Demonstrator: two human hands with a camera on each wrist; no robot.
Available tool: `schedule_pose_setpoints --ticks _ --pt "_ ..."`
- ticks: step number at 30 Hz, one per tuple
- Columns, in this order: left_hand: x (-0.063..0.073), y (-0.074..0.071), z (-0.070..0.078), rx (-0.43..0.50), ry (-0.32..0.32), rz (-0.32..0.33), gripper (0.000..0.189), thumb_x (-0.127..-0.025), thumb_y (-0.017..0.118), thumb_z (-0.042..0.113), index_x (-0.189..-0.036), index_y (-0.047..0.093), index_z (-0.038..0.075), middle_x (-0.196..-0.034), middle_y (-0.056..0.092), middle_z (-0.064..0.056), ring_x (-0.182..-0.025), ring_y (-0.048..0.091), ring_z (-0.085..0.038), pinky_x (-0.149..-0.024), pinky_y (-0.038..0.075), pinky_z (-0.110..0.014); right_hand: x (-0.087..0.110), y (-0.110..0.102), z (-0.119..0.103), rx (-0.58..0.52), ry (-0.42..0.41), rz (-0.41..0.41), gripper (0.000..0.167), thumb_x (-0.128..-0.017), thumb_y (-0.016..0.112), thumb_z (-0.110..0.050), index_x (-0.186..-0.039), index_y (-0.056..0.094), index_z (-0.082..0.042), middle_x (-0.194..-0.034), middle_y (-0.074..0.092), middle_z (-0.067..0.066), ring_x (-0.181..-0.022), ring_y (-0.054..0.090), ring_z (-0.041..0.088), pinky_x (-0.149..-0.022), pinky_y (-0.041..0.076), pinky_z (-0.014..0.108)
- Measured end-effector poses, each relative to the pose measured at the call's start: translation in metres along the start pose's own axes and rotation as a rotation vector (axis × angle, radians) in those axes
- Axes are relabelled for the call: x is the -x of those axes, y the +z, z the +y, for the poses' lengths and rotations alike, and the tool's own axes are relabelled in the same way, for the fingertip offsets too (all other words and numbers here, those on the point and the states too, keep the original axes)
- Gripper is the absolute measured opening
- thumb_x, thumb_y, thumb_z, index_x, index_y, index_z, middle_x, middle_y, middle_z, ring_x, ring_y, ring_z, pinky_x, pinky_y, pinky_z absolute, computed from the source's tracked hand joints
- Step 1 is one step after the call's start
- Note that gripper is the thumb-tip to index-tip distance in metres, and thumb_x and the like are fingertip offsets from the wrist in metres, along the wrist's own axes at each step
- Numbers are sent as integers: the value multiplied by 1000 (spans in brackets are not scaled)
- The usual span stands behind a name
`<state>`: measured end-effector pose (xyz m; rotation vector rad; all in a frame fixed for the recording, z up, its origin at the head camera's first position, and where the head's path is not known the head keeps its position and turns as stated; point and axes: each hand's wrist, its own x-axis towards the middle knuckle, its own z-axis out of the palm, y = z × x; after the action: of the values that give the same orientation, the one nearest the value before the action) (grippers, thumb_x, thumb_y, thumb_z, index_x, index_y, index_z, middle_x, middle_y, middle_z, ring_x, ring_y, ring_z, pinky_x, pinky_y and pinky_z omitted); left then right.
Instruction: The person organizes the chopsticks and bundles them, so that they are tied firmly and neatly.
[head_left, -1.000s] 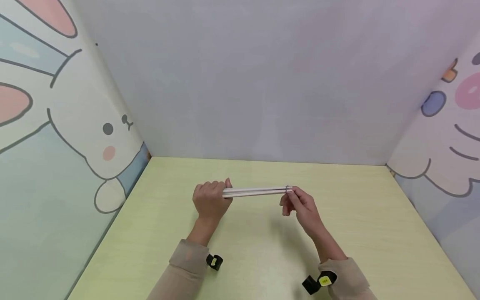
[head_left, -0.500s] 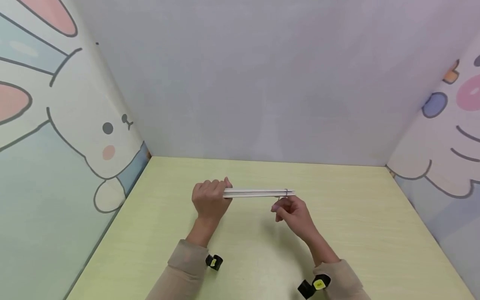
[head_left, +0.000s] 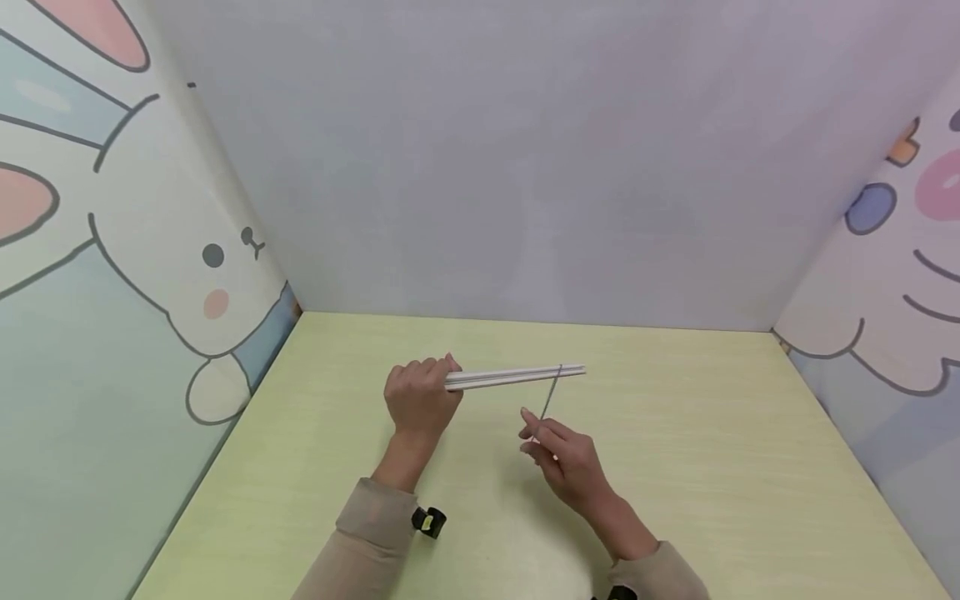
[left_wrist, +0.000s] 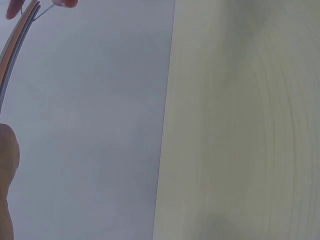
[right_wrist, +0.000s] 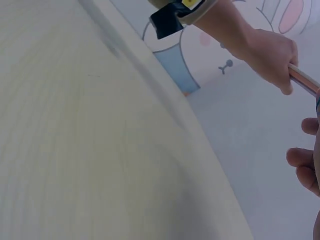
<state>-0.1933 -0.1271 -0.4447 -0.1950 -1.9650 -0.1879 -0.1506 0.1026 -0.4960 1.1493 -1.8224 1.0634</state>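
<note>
A bundle of slim, pale chopsticks [head_left: 513,377] is held nearly level above the table, its right end tilted slightly up. My left hand [head_left: 422,396] grips the bundle's left end in a fist, hiding that part. Around the chopsticks near their free end loops a thin dark rubber band [head_left: 551,393]. Below and nearer to me, my right hand [head_left: 567,460] holds the other end of the band between its fingers, stretching it away from the sticks. In the left wrist view the band [left_wrist: 44,13] runs taut from the chopsticks [left_wrist: 15,47] to the fingertips.
The light yellow-green table [head_left: 720,433] lies under both hands. A plain grey wall [head_left: 525,167] rises behind it, with cartoon-printed side panels [head_left: 180,250] at left and right. Each wrist wears a small black camera [head_left: 430,522].
My right hand has left the chopsticks' free end and moved down toward me and left, drawing the rubber band out into a stretched strand. My left hand stays in place.
</note>
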Motion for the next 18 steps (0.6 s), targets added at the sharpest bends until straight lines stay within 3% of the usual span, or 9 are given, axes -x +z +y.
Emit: schedule_pose_setpoints --ticks 2,4,6,9,13,18 --pt "0 -1 0 -2 2 -2 30 -79 64 11 -51 52 10 -44 49 0 -36 39 -18 -41 32 -32 2 5 -2 -6 -8 26 57 -105 53 -23 -150 38 7 -92 70 11 -52 55 2 -52 45 11" --pt "-1 -1 1 -3 4 -1 29 -78 65 11 -51 52 11 -44 49 0 -36 40 -18 -41 31 -32 3 10 -6 -47 38 62 68 -106 49 -25 -155 18 10 -97 69 15 -51 57 3 -51 46 12" --pt "-2 -2 3 -3 2 3 29 -77 65 11 -51 52 11 -44 49 0 -36 40 -18 -41 30 -32 3 12 -11 -116 134 116 68 -107 46 -23 -153 11 12 -102 69 20 -50 61 8 -52 50 17" --pt "-3 -3 4 -2 -2 14 28 -76 66 10 -51 53 11 -44 49 0 -36 40 -18 -41 31 -32 0 11 -20 -279 366 185 68 -108 40 -12 -158 -4 4 -109 69 21 -52 65 15 -55 55 24" --pt "-3 -4 5 -4 4 17 26 -76 67 10 -52 56 11 -45 51 0 -37 41 -18 -41 32 -33 -6 8 -31 -428 643 254 68 -108 32 0 -162 -6 -15 -111 73 5 -54 66 18 -57 57 29" --pt "-2 -3 5 -13 16 23 24 -73 71 9 -53 57 11 -46 52 0 -37 42 -17 -40 32 -32 -11 7 -30 -530 749 292 57 -108 37 -2 -161 18 -10 -101 74 -3 -54 66 14 -56 56 27"
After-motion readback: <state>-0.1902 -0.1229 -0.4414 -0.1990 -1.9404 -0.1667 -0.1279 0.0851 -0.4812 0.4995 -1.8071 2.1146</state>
